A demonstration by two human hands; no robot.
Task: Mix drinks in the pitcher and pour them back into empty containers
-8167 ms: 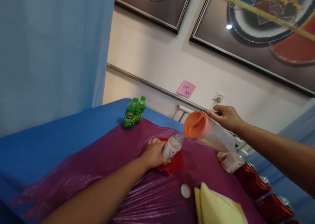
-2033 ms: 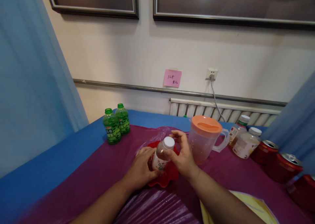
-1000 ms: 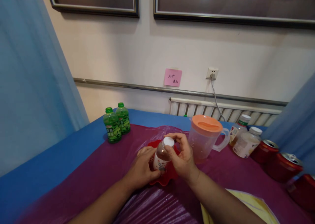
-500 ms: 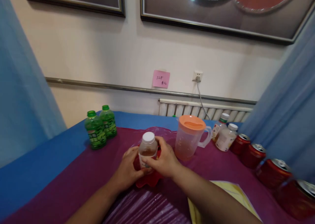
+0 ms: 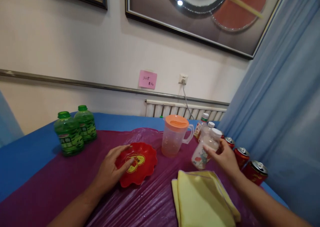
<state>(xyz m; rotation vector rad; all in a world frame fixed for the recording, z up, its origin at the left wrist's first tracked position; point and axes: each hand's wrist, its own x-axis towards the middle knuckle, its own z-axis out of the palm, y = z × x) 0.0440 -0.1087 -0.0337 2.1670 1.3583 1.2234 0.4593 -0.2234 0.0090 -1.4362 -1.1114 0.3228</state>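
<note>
A white-capped clear bottle [image 5: 202, 153] with a floral label is held tilted in my right hand [image 5: 225, 158], near the other bottles on the right. My left hand [image 5: 112, 168] has its fingers apart over the left edge of a red scalloped plate [image 5: 147, 157] with a yellow print. Whether its fingertips touch the plate, I cannot tell. Between plate and bottle stands a clear pitcher [image 5: 172, 142] with an orange lid and some liquid inside. A folded yellow cloth [image 5: 202, 200] lies in front of the held bottle.
Two green bottles [image 5: 68, 137] stand at the left. Behind the held bottle are a green-labelled bottle [image 5: 200, 126] and another white-capped bottle [image 5: 208, 128]. Several red cans [image 5: 255, 173] line the right edge. A purple plastic sheet [image 5: 82, 183] covers part of the blue tabletop [image 5: 15, 150].
The bottle left the red plate and moved right in my right hand. My left hand let go of it and stays by the plate. The view has turned to the right.
</note>
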